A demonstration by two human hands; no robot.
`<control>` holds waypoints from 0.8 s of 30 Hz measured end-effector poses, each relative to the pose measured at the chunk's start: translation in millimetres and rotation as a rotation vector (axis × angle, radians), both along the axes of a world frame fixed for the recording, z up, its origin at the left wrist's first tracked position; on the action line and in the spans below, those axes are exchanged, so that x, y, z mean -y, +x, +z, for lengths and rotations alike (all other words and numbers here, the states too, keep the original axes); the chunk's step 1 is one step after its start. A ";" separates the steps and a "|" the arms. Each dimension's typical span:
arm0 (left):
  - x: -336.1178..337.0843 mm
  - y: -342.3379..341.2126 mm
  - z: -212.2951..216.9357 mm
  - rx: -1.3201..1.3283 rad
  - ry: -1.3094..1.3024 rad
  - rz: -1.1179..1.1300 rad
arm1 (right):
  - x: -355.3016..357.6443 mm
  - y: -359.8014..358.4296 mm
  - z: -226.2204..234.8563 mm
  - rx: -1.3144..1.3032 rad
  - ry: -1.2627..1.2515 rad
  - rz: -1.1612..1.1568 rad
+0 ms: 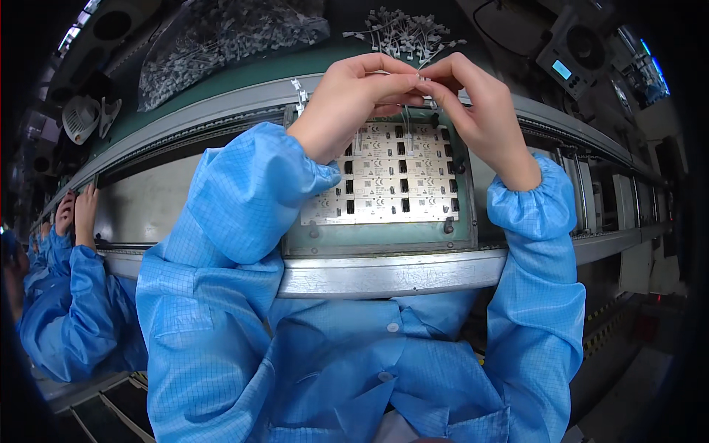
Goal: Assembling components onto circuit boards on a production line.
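My left hand (pixel 353 100) and my right hand (pixel 476 111) meet above the far edge of a dark fixture frame (pixel 303 247). Fingertips of both pinch a small white wired connector (pixel 422 79), mostly covered by the fingers; thin pale wires hang below it. Beneath the hands, a panel of white circuit boards (pixel 380 188) with black components lies in the frame. My left hand and wrist hide part of its far left side. Another white connector (pixel 300 96) stands at the frame's far left corner.
The frame sits on a conveyor with metal rails (pixel 391 275). Behind it are a loose pile of white wired connectors (pixel 406 33) and a clear plastic bag (pixel 221 48) full of them. A boxy device with a lit display (pixel 561 69) stands far right. A co-worker's hand (pixel 86 214) is at left.
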State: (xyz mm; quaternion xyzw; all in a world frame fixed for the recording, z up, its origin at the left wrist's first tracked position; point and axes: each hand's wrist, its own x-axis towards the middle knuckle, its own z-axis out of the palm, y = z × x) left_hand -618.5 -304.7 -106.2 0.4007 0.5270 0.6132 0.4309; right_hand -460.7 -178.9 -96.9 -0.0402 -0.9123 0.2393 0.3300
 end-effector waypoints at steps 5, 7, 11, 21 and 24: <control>9.9 1.0 16.1 -0.145 0.020 0.038 | 5.0 1.7 3.8 -0.098 0.091 -0.018; 17.7 -5.2 21.8 -0.127 0.024 0.072 | 6.3 4.2 5.8 -0.135 0.103 -0.044; 54.6 -22.8 31.8 -0.200 0.144 0.241 | -9.1 20.2 6.9 -0.249 -0.050 -0.084; 132.1 -5.1 -23.3 -1.421 -0.063 0.321 | -2.8 31.4 -14.7 -0.089 -0.094 -0.020; 132.1 0.9 -29.6 -1.401 -0.153 0.307 | -4.1 32.5 -19.8 -0.050 -0.064 -0.041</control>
